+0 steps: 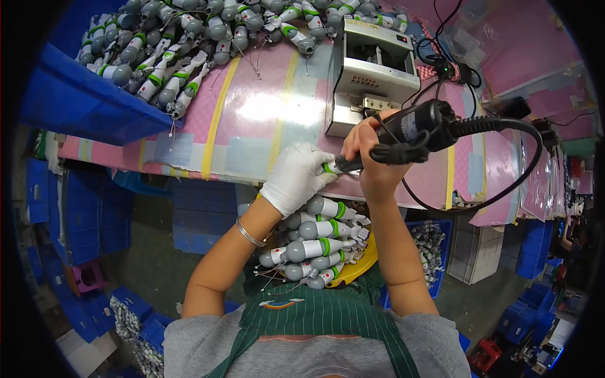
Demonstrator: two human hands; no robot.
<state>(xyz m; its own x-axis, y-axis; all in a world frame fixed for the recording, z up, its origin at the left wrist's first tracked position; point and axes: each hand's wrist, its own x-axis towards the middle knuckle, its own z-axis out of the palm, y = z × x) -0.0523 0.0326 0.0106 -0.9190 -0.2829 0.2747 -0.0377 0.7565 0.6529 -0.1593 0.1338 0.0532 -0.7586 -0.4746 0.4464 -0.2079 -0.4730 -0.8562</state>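
1. Currently, the small white part with a green band is pinched in your left hand, above the bench near its front edge; your glove hides much of it.
2. Your left hand, in a white glove, has its thumb and fingers closed narrowly around that part.
3. Your right hand, bare, is wrapped around a black power driver, held tilted so that its nose points down and left at the part. You cannot tell from this view whether the bit is seated.
4. From the driver's rear end, a thick black cord loops out to the right and back below.
5. Just below your hands, a yellow tray carries a stack of grey-and-white parts with green bands, some trailing thin wires toward your left forearm.
6. Beyond the driver, a silver machine with a red switch stands on the bench.
7. Farther left on the bench, a large heap of similar parts lies against a blue bin.
8. Under the bench to your right, a blue crate holds more small parts, with a white crate beside it.
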